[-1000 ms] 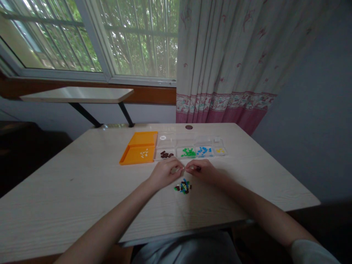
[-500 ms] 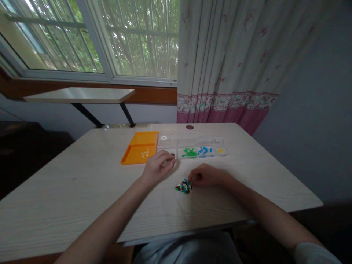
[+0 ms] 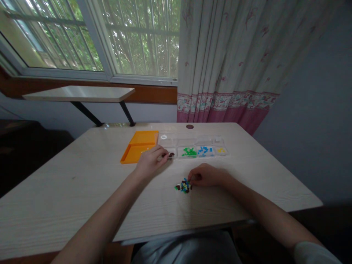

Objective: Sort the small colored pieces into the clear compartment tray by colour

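Observation:
My left hand [image 3: 150,161] reaches forward over the near edge of the orange tray [image 3: 139,148] and the brown-bead compartment of a clear divided box [image 3: 192,146]; its fingers are pinched together, and what they hold is too small to make out. My right hand [image 3: 205,175] rests curled on the table, its fingertips touching a small pile of mixed coloured beads [image 3: 183,186]. Green beads [image 3: 189,151], blue beads [image 3: 204,150] and yellow beads [image 3: 220,150] lie in separate compartments of the box.
The pale wooden table [image 3: 68,190] stands under a window [image 3: 90,36], with a flowered curtain [image 3: 233,58] at the right. A narrow shelf on black brackets [image 3: 77,94] juts out behind the table. A round cable hole [image 3: 189,126] sits near the far edge.
My hands, pinched together a second ago, have parted. The left moved forward and left toward the tray and brown beads. The right dropped back to the mixed pile.

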The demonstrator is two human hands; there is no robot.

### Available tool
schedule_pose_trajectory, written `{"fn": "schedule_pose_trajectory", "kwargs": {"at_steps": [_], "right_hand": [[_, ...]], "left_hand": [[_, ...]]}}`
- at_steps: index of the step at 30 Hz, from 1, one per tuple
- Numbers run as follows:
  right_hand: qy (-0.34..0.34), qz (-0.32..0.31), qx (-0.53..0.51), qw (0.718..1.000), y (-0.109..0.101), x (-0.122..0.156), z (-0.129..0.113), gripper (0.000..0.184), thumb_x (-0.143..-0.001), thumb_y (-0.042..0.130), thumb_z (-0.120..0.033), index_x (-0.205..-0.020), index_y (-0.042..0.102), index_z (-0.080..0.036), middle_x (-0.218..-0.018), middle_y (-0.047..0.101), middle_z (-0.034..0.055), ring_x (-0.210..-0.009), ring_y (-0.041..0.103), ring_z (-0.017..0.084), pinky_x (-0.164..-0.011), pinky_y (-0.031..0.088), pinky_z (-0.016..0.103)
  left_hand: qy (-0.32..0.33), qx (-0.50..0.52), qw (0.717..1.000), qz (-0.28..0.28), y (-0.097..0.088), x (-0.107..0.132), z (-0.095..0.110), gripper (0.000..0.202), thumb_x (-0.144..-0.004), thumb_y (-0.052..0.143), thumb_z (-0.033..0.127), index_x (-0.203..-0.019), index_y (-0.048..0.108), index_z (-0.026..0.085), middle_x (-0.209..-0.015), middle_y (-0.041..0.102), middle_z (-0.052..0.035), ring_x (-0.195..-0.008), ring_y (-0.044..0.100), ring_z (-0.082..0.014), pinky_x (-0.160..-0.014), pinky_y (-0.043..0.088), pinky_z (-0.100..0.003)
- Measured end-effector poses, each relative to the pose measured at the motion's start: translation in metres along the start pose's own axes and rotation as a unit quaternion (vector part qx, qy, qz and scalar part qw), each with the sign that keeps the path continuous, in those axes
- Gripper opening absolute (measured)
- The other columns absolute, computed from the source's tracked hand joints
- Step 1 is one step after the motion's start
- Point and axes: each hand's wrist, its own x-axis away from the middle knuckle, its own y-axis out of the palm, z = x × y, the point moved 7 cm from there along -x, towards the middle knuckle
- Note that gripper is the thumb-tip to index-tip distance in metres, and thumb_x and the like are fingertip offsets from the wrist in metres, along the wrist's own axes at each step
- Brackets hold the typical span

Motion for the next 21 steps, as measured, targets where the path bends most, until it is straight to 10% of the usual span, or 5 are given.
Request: {"fn": "schedule_pose_trajectory", "kwargs": {"at_steps": [10, 21], "right_hand": [[0.0, -0.009, -0.001, 1.0, 0.004, 0.0, 0.002, 0.021, -0.074, 0.057, -0.024, -0.092, 0.066, -0.02, -0.059, 0.062, -0.0032, -0.051, 0.053, 0.007, -0.054, 0.037, 0.017], [0.002, 0.006, -0.025, 1.0, 0.003, 0.0, 0.002, 0.016, -0.074, 0.059, -0.024, -0.086, 0.066, -0.018, -0.056, 0.058, -0.0041, -0.048, 0.048, 0.006, -0.051, 0.034, 0.016]], "left_hand": [[-0.217, -0.207, 0.939, -0.169, -0.014, 0.011, -0.098, 0.024, -0.079, 0.048, 0.036, -0.084, 0.062, 0.018, -0.091, 0.062, -0.0084, -0.075, 0.056, -0.0218, -0.053, 0.033, -0.025], [-0.193, -0.159, 0.955, -0.162, -0.009, 0.009, -0.092, 0.023, -0.078, 0.048, 0.034, -0.084, 0.064, 0.018, -0.087, 0.064, -0.0085, -0.071, 0.056, -0.0203, -0.054, 0.034, -0.025]]}}
